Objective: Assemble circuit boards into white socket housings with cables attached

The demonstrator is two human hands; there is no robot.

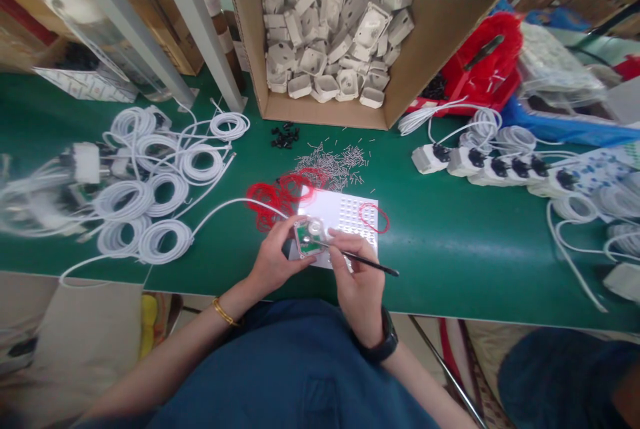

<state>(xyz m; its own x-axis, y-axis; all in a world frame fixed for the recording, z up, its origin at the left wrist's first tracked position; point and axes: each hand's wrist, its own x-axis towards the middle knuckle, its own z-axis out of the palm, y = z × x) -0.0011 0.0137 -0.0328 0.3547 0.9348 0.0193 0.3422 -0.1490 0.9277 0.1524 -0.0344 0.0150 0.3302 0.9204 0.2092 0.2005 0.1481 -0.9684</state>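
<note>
My left hand (274, 257) grips a small white housing with a green circuit board (306, 240) inside, thumb and fingers on its edges. A white cable (235, 202) runs from the housing to a coil on the left. In my right hand (359, 276) is a slim black tool, perhaps tweezers (370, 261), its tip pointing into the housing. Beneath both lies a white sheet (340, 206) with rows of small stickers. Thin red rings (270, 202) are heaped behind my left hand, and one red ring (384, 221) rests on the sheet.
A cardboard box (320, 112) of white housings stands at the back. Loose screws (335, 166) and black fittings (285, 136) lie before it. Coiled white cables (165, 241) fill the left. White boxes with black fittings (430, 158) line the right. A metal post (200, 29) rises back left.
</note>
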